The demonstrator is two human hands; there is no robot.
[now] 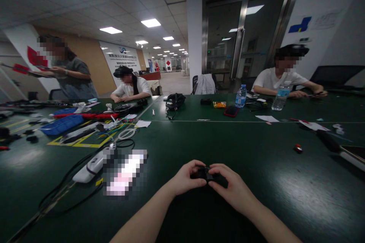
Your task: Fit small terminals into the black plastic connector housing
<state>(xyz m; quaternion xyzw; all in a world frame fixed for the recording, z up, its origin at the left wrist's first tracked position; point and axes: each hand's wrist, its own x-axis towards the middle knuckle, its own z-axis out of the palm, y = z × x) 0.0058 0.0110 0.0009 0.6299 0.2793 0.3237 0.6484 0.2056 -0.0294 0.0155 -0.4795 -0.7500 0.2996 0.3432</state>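
Note:
Both my hands meet over the near middle of the green table (pixel 182 140), pinching a small black object (pixel 209 175) between them. My left hand (pixel 186 177) is closed on its left side, thumb below and fingers above. From the right, my right hand (pixel 232 186) grips the same piece with thumb and forefinger. The object is dark and partly covered by my fingers, so its exact kind cannot be made out. To the left lies a blurred-out, bright-screened device (pixel 125 176).
A white power strip (pixel 92 165) with cables lies left, near a blue tray (pixel 62 124). Across the table are a black headset (pixel 175 101), water bottles (pixel 241 96) and a red-edged phone (pixel 231 111). A small red item (pixel 298 148) sits right. Several people are around the table.

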